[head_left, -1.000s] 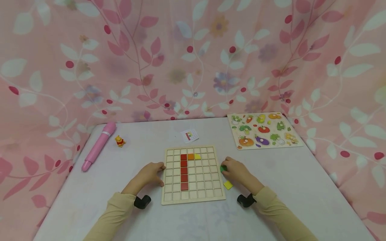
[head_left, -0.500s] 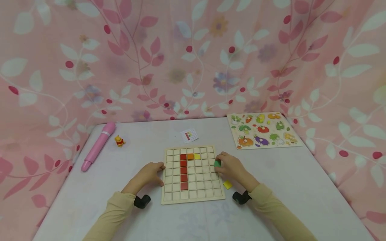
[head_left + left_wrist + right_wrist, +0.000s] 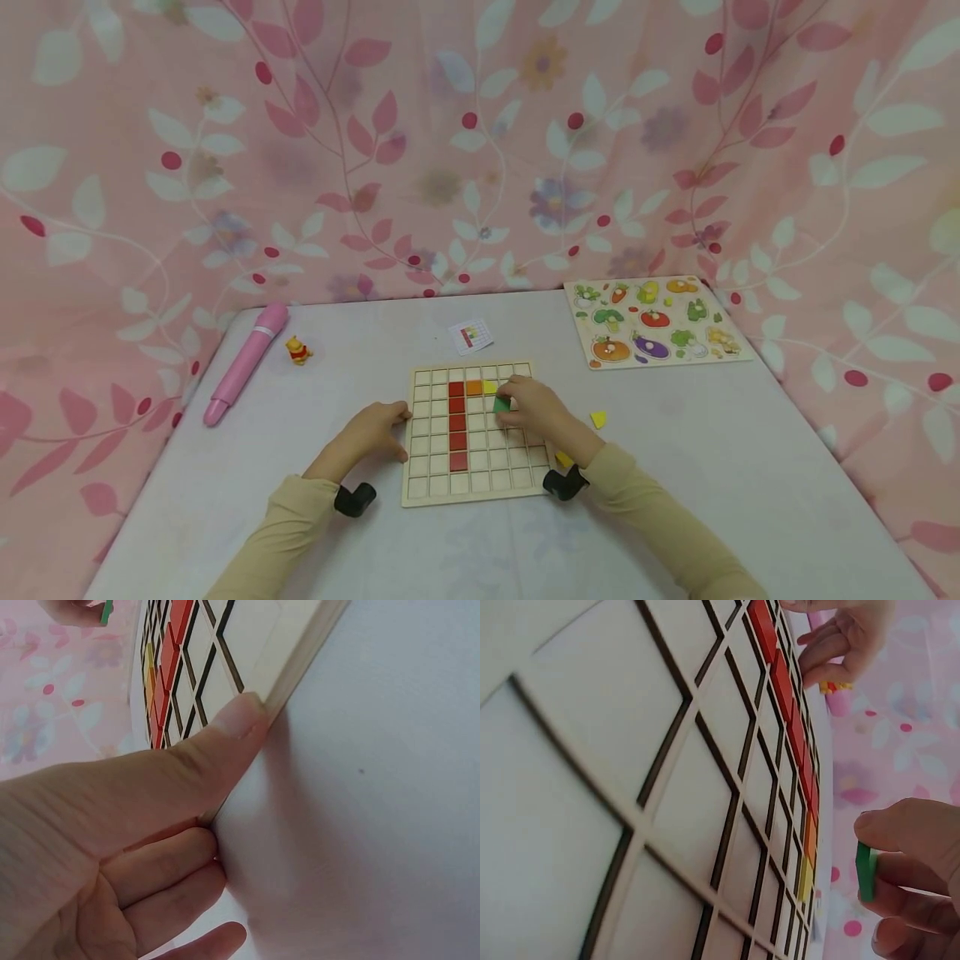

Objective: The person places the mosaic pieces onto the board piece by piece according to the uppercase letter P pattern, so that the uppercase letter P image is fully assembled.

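My right hand (image 3: 536,408) pinches a green tile (image 3: 866,871) between thumb and fingers, over the right part of the wooden grid board (image 3: 442,487). A column of red tiles (image 3: 457,421) lies in the board's squares. To the right of the top red one sit an orange tile (image 3: 474,387) and a yellow tile (image 3: 490,387). At the board's left edge rests my left hand (image 3: 375,433); in the left wrist view its thumb (image 3: 240,720) touches the rim, with the other fingers loosely bent beside it.
Right of the board lie a small yellow piece (image 3: 597,419) and a yellow tile (image 3: 564,460), partly covered by my right arm. Behind it is a printed grid card (image 3: 471,337). A vegetable puzzle board (image 3: 633,321), a pink pen-shaped object (image 3: 243,367) and a bear figurine (image 3: 297,351) stand farther out.
My right hand has moved left with the green tile, from beside the board to above its squares. This uncovers a yellow piece on the table. My left hand stays put.
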{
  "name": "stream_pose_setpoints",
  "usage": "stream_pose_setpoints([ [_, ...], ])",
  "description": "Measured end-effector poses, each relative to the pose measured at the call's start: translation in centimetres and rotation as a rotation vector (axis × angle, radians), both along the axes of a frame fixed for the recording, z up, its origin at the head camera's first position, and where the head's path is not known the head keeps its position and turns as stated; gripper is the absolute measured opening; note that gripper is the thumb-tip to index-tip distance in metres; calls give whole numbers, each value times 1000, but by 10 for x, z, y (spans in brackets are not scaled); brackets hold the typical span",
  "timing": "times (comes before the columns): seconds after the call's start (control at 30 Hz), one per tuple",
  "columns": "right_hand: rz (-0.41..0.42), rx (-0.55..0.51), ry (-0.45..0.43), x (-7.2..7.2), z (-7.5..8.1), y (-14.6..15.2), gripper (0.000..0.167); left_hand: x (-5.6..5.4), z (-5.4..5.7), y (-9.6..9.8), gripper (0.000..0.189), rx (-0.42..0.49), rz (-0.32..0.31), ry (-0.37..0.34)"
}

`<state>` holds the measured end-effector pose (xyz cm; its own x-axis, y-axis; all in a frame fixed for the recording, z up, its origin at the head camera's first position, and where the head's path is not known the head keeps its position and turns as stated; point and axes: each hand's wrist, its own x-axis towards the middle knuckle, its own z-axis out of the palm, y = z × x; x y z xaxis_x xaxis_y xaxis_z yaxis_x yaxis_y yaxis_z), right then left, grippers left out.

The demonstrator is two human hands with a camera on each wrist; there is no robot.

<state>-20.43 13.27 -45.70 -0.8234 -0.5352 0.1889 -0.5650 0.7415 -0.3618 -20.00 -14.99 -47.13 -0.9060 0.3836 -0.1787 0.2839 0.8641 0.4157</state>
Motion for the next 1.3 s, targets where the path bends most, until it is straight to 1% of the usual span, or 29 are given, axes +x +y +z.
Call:
stream_pose_setpoints([
  [0.1, 17, 27, -27, 0, -3, -7, 22, 1, 0, 0, 58, 5, 3, 1],
  [0.17, 21, 64, -49, -1, -6, -11, 23, 1, 1, 0, 58, 8, 0, 3],
  [0.33, 41, 140, -95, -3, -12, -19, 20, -1, -1, -1, 59, 12, -6, 1],
  [0.47, 64, 172, -90, -7, -12, -23, 20, -2, -2, -2, 59, 10, 3, -6],
  [0.53, 65, 186, -103, -8, -10, -25, 21, -2, -2, -2, 59, 9, 4, -7],
  [0.77, 37, 207, -178, -7, -7, -35, 22, -1, 2, 0, 59, 16, 2, -18],
  [0.87, 19, 205, -191, -8, -7, -39, 22, 0, 3, 0, 59, 8, 7, -8],
  [1.1, 3, 220, -221, -9, -10, -46, 24, 1, 5, 1, 57, 4, -35, 25],
  [1.3, -7, 217, -223, -8, -9, -46, 26, 2, 5, 2, 57, 17, -26, 16],
])
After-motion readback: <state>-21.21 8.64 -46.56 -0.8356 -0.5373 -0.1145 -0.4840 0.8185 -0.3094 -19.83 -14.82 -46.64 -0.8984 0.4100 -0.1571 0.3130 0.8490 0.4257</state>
